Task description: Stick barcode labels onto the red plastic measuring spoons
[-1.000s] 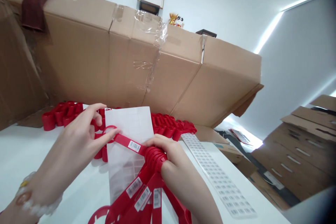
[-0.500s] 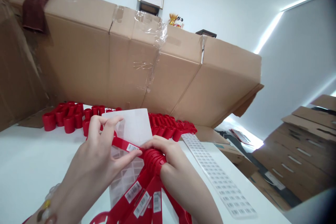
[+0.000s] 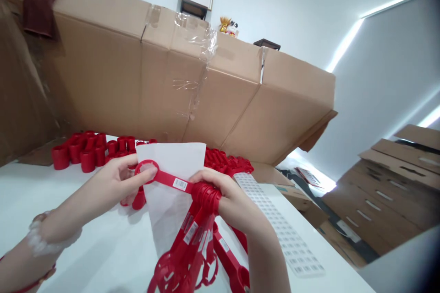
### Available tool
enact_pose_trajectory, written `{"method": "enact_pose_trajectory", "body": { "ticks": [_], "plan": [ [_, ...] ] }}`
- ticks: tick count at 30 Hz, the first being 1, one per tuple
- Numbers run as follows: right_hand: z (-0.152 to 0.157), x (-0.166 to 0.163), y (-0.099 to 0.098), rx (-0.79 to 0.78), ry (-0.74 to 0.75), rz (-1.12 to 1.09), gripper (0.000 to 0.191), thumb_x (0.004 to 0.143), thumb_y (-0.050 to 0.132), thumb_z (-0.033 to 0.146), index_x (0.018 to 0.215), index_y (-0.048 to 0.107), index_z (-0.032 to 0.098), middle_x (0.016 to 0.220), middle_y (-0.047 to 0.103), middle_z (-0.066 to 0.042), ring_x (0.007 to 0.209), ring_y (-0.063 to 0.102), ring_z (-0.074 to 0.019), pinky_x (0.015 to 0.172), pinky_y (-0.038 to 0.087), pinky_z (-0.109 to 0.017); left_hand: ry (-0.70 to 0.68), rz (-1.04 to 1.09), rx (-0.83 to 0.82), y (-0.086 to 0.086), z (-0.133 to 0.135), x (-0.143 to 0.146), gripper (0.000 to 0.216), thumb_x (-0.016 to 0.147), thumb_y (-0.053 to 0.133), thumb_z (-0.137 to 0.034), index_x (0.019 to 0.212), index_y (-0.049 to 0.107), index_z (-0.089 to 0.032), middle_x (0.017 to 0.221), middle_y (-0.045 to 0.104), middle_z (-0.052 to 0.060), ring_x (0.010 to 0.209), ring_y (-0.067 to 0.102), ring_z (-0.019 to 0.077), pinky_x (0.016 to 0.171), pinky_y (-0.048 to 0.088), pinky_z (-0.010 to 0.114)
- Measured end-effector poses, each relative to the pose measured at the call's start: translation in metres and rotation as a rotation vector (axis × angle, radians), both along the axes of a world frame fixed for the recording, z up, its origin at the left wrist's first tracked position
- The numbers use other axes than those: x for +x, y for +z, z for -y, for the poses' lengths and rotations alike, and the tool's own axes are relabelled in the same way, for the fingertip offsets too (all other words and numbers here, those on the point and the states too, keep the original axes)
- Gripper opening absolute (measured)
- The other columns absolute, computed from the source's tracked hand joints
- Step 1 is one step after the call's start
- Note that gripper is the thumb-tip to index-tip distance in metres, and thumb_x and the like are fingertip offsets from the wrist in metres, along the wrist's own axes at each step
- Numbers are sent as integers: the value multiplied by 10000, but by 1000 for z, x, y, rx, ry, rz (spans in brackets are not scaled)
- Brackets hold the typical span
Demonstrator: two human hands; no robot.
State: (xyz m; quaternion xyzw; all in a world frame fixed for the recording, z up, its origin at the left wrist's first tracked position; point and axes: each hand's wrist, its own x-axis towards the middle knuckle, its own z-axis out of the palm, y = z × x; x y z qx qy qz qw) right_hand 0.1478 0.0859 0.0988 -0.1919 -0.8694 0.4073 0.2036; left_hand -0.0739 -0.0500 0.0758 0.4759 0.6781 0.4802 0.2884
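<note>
My left hand (image 3: 118, 181) pinches the round end of a red plastic ring-ended piece (image 3: 168, 179), its thumb lying over the ring. A white barcode label (image 3: 180, 184) is on the piece's flat handle. My right hand (image 3: 223, 192) is closed around a bunch of similar red pieces (image 3: 206, 199), where the handle of that piece also ends. Their labelled handles and ring ends hang down below the hand. Behind both hands is a white sheet (image 3: 172, 155), partly hidden by them; I cannot tell whether the right hand holds it too.
Red plastic pieces with cup-like ends (image 3: 87, 151) stand at the back left, and more red pieces (image 3: 227, 162) lie at the back right. A long sheet of printed labels (image 3: 278, 224) lies on the white table (image 3: 85, 256). A large cardboard box (image 3: 165, 82) walls off the back.
My left hand has moved left from the label area to the ring end. The bunch's hanging ends have shifted, and the white sheet behind has changed its angle.
</note>
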Motion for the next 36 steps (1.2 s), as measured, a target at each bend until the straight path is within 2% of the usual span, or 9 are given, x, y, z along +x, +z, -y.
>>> {"method": "enact_pose_trajectory", "body": {
  "ticks": [3, 8, 16, 21, 25, 28, 32, 34, 36],
  "plan": [
    [0, -1, 2, -57, 56, 23, 330, 808, 496, 4, 944, 695, 229, 1042, 681, 12, 945, 630, -131, 799, 494, -243, -1, 81, 52, -3, 0, 2, 494, 845, 592, -702, 712, 546, -228, 532, 499, -47, 541, 488, 132, 522, 364, 251],
    [2, -2, 4, -101, 124, -14, 274, 821, 560, 52, 962, 718, 225, 1014, 674, -1, 945, 628, -144, 828, 491, -257, -31, 219, 108, -7, 2, -7, 447, 892, 578, -648, 732, 541, -232, 581, 474, -51, 530, 412, 116, 500, 342, 241],
    [-4, -4, 2, -393, -73, 1, 123, 853, 628, 280, 877, 716, 198, 837, 674, -25, 726, 601, -145, 648, 451, -271, -391, 73, -111, -10, -5, -5, 407, 831, 699, -589, 1006, 633, -228, 637, 639, -31, 546, 559, 122, 539, 383, 228],
    [-11, 8, 8, -292, -104, -56, 134, 799, 667, 265, 879, 771, 235, 1253, 649, -65, 1081, 619, -237, 871, 498, -356, -151, 83, -50, -16, -13, -3, 469, 844, 604, -663, 912, 619, -199, 592, 626, -6, 493, 543, 139, 455, 323, 231],
    [-21, 27, 12, -196, -201, -202, 160, 766, 698, 295, 897, 782, 258, 1441, 539, -43, 1238, 547, -274, 973, 468, -397, -101, 87, -82, -53, -7, -18, 461, 840, 595, -643, 911, 609, -188, 652, 588, -15, 463, 505, 117, 462, 355, 237],
    [-23, 34, 12, -233, -237, -200, 200, 783, 685, 301, 955, 753, 225, 1165, 688, -75, 949, 632, -221, 779, 490, -343, -131, 78, -208, -109, -1, -17, 514, 754, 644, -678, 816, 585, -171, 696, 591, 3, 418, 503, 114, 426, 354, 240],
    [-18, 27, 10, -250, -193, -171, 166, 862, 609, 291, 962, 720, 219, 906, 705, -22, 786, 602, -158, 701, 448, -283, -137, 71, -362, -173, 8, -9, 681, 685, 570, -795, 952, 599, -170, 845, 648, 64, 405, 509, 133, 371, 344, 251],
    [-13, 20, 10, -239, -152, -180, 149, 876, 574, 251, 938, 706, 221, 900, 696, -4, 782, 594, -144, 707, 443, -268, -117, 30, -381, -178, 14, -10, 667, 743, 534, -790, 1003, 597, -180, 839, 640, 49, 410, 496, 131, 393, 351, 259],
    [-7, 12, 6, -262, -158, -247, 136, 864, 559, 217, 917, 684, 219, 858, 682, 6, 780, 592, -144, 711, 443, -262, -44, -49, -340, -166, 23, -13, 621, 830, 475, -757, 1088, 577, -201, 908, 642, 59, 560, 602, 189, 493, 438, 281]
  ]
}}
